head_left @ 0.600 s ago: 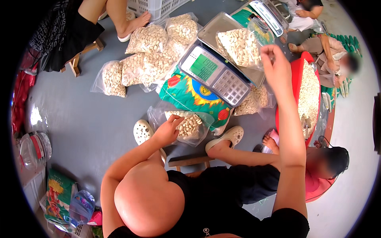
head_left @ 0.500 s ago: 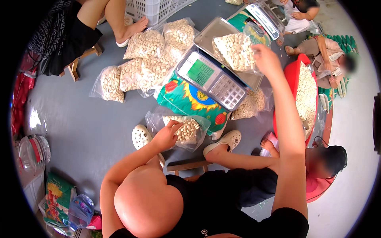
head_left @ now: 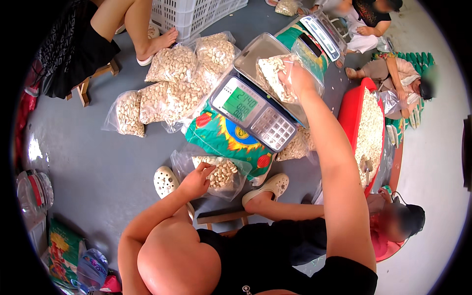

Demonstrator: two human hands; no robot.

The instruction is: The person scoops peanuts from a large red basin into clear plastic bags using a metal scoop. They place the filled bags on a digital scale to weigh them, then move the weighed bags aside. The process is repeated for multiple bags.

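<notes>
Grey concrete floor fills the frame, with a white plastic crate at the top and a red tub of pale kernels at the right. Sealed clear bags of kernels lie upper centre. At centre, a digital scale sits on a colourful sack; its steel pan carries a bag of kernels. The right hand is closed on that bag's top edge, directly over the pan. The left hand, fingers curled, grips the rim of an open bag on the floor just below the scale. My judgement: the open bag could tip and spill if the left hand slackens, and the weighed bag might slide off the pan edge.
</notes>
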